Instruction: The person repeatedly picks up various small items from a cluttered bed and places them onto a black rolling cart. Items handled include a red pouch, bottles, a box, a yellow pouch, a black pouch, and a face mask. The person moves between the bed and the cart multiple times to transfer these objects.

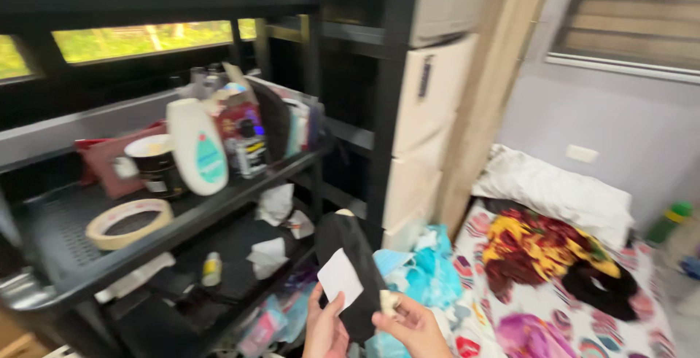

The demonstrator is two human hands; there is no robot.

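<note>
Both hands, left hand (325,327) and right hand (413,323), grip a black pouch (351,270) and white card (339,278) at lower centre, between cluttered black shelf (219,201) and patterned bed (569,314).

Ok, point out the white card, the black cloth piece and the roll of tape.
white card (340,278), head view, middle of its face.
black cloth piece (350,245), head view, upper part above the card.
roll of tape (109,240), head view, front of the ring.

Bottles (198,146) crowd the shelf (240,183) rim; open room lies between it and the bed (583,321).
</note>
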